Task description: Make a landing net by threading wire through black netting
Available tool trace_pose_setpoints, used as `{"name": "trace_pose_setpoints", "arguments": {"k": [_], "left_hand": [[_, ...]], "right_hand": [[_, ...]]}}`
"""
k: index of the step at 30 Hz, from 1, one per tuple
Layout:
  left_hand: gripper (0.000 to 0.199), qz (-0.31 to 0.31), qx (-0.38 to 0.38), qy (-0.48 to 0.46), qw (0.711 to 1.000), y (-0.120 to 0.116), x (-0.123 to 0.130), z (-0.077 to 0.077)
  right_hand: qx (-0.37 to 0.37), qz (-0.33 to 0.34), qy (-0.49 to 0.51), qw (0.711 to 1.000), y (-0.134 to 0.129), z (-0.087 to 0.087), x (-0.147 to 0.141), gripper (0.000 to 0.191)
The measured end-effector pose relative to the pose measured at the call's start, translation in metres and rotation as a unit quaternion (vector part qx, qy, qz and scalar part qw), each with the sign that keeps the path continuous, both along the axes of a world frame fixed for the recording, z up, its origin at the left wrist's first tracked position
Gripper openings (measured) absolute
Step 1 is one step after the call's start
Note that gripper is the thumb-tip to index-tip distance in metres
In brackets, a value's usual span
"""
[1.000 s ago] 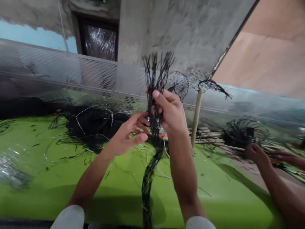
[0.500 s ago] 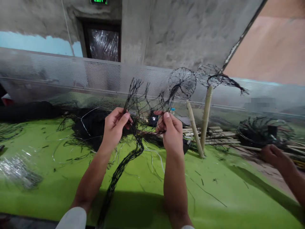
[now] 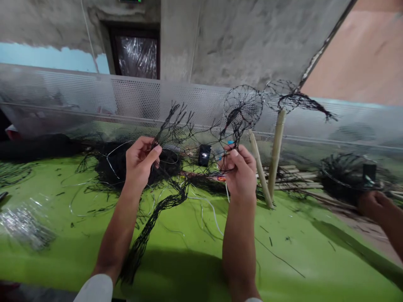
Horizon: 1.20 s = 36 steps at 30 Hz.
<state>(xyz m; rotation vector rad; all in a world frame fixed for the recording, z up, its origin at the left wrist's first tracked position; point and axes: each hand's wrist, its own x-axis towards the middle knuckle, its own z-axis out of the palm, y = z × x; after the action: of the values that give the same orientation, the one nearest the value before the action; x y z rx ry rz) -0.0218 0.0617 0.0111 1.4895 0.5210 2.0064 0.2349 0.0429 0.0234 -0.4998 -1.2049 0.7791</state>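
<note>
Black netting (image 3: 162, 203) stretches between my two hands above a green-covered table, its loose strands fanning up behind them and its bundled tail hanging down toward the front edge. My left hand (image 3: 141, 161) pinches the netting between thumb and fingers at centre left. On the other side, my right hand (image 3: 238, 167) has its fingers closed on the net's right part. Beyond my right hand, two round wire hoops with black netting, one (image 3: 243, 107) and another (image 3: 281, 94), stand near upright bamboo pieces (image 3: 276, 153).
A dark heap of netting (image 3: 108, 165) and loose wires lie behind my left hand. Clear plastic strips (image 3: 27, 226) are at the left. Bamboo sticks (image 3: 294, 180) and another person's hand (image 3: 376, 203) beside a netted hoop (image 3: 338, 176) are at the right. A perforated screen (image 3: 135, 96) runs behind.
My hands have moved apart, the left one leftward and the right one rightward, spreading the netting wider. The net's tail has shifted up and left. A dark phone-like object shows more fully between my hands.
</note>
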Motion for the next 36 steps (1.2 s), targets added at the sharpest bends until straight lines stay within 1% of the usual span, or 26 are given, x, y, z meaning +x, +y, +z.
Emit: {"name": "trace_pose_setpoints", "arguments": {"k": [2, 5, 9, 12, 16, 17, 19, 21, 24, 26, 27, 28, 29, 31, 33, 36], "left_hand": [[0.024, -0.001, 0.003, 0.001, 1.0, -0.003, -0.001, 0.001], [0.028, -0.006, -0.001, -0.018, 1.0, -0.005, -0.003, 0.003], [0.045, -0.016, -0.008, -0.091, 0.996, -0.004, -0.005, 0.009], [0.051, -0.063, -0.034, -0.142, 0.987, -0.004, -0.009, 0.015], [0.049, -0.14, -0.052, -0.174, 0.973, -0.002, -0.018, 0.017], [0.048, -0.15, -0.061, -0.179, 0.97, -0.001, -0.02, 0.017], [0.047, -0.15, -0.087, -0.174, 0.969, 0.003, -0.025, 0.015], [0.048, -0.146, -0.117, -0.142, 0.972, 0.007, -0.031, 0.013], [0.058, -0.173, -0.15, -0.084, 0.97, 0.01, -0.041, 0.012], [0.067, -0.19, -0.145, -0.08, 0.968, 0.01, -0.049, 0.014], [0.07, -0.188, -0.132, -0.087, 0.969, 0.01, -0.053, 0.014], [0.073, -0.17, -0.11, -0.097, 0.975, 0.01, -0.057, 0.015], [0.074, -0.136, -0.083, -0.109, 0.981, 0.01, -0.061, 0.015], [0.075, -0.047, -0.029, -0.135, 0.989, 0.013, -0.069, 0.015], [0.072, 0.031, 0.01, -0.162, 0.986, 0.018, -0.077, 0.012], [0.065, 0.1, 0.053, -0.216, 0.97, 0.026, -0.09, 0.006]], "right_hand": [[0.007, -0.008, 0.014, 1.0, 0.001, 0.0, 0.0, 0.021], [0.014, -0.037, 0.073, 0.997, 0.003, 0.0, 0.002, 0.025], [0.027, -0.071, 0.147, 0.986, 0.009, 0.001, 0.01, 0.032], [0.04, -0.109, 0.169, 0.979, 0.016, 0.0, 0.017, 0.032], [0.036, -0.147, 0.201, 0.968, 0.025, -0.001, 0.023, 0.027], [0.038, -0.153, 0.212, 0.964, 0.028, -0.002, 0.025, 0.026], [0.044, -0.16, 0.228, 0.959, 0.03, -0.003, 0.029, 0.023], [0.043, -0.157, 0.235, 0.958, 0.031, -0.004, 0.036, 0.022], [0.015, -0.105, 0.217, 0.97, 0.029, -0.004, 0.047, 0.024], [0.002, -0.075, 0.222, 0.972, 0.026, -0.004, 0.055, 0.025], [0.0, -0.069, 0.235, 0.97, 0.024, -0.004, 0.059, 0.025], [0.002, -0.072, 0.252, 0.965, 0.023, -0.004, 0.062, 0.023], [0.005, -0.078, 0.268, 0.96, 0.022, -0.003, 0.066, 0.021], [0.009, -0.087, 0.288, 0.954, 0.02, -0.003, 0.073, 0.016], [0.011, -0.091, 0.294, 0.951, 0.019, -0.002, 0.078, 0.012], [0.02, -0.101, 0.292, 0.951, 0.017, -0.002, 0.08, 0.015]]}}
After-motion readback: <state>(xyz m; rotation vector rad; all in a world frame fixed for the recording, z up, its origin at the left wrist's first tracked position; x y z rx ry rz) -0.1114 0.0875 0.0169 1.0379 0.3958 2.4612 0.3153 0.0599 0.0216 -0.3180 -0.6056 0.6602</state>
